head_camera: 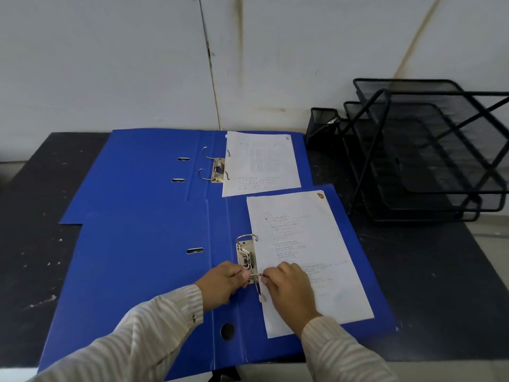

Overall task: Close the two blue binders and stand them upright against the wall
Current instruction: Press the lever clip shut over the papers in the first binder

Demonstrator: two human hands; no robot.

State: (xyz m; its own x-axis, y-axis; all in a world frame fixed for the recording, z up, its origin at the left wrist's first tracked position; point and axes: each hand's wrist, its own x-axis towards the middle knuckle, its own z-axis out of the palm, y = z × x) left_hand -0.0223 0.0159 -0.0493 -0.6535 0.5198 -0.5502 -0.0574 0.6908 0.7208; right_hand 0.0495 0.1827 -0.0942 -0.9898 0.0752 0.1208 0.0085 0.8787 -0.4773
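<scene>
1. Single view, worn on the head, set above the near edge of the dark table (413, 271), tilted forward and down
2. Faces the pale wall (110, 64) behind the table, met in the upper third of the picture
3. Very near to the left hand (224, 282) and the right hand (289, 290), found low in the centre
4. Wide angle: takes in the near blue binder (137, 271), the far blue binder (143, 166) just behind it, and the black mesh tray (440, 150) at the far right, cut by the right edge
</scene>
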